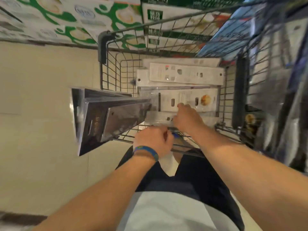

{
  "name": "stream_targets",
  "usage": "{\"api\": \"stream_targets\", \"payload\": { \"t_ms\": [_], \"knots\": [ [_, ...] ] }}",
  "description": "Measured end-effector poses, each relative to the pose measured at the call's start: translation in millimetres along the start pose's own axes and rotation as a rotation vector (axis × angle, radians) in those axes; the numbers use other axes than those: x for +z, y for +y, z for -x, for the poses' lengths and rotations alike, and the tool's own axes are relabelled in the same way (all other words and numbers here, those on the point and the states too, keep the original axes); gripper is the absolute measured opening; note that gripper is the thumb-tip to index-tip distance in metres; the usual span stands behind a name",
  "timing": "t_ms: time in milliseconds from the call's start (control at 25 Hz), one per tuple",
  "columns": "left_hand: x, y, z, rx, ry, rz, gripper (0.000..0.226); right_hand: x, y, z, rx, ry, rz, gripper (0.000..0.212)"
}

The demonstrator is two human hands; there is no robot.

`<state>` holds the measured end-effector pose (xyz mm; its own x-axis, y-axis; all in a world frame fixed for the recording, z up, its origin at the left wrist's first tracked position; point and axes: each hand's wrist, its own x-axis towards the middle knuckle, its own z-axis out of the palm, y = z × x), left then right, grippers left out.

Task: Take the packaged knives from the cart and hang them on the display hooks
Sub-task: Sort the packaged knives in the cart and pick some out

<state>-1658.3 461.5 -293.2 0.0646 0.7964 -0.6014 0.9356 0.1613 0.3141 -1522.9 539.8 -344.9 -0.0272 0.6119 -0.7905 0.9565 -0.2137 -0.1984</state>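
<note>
Wire mesh fills the middle of my feed: the cart [113,72] stands on a beige tiled floor [41,114], with green-and-white boxes [83,17] stacked beyond its far end and blue packs [233,30] crowding its right side. A bundle of dark, shiny packs [108,117] juts out over the cart's left wall, one end inside the basket and the other hanging out over the floor; it covers the left part of the basket and blocks my view of what lies under it. Inside, white knife packs [186,75] lie flat in loose layers, long sides across the cart, hang holes showing at their ends. Both bare forearms reach forward from the bottom of the view. My left hand [153,140], with a blue wristband [146,151], sits at the cart's near rim with its fingers curled in tight; from here I cannot tell what they close on, though a blue scrap shows just beside the knuckles. My right hand [188,118] stretches further in, back of the hand up, fingers bent downward onto the near layers. Its fingertips touch the pack with the orange picture [188,100], which lies just beyond the knuckles. The hand hides its own grip, so I cannot say whether anything is pinched. Motion blur softens everything.
</note>
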Motion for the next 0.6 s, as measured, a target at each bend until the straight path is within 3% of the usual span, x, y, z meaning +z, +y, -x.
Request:
{"api": "stream_targets", "payload": {
  "t_ms": [160, 280, 600],
  "knots": [
    [4, -4, -15, 0.011, -0.049, 0.049, 0.037, 17, -10, -91, -0.062, 0.077, -0.078, 0.054],
    [5, -1, -18, 0.023, -0.044, 0.078, 0.034, 31, -11, -127, -0.160, 0.157, 0.128, 0.064],
    [3, 5, -18, 0.028, -0.030, 0.093, 0.036, 43, -3, -151, -0.161, 0.374, 0.436, 0.095]
  ]
}}
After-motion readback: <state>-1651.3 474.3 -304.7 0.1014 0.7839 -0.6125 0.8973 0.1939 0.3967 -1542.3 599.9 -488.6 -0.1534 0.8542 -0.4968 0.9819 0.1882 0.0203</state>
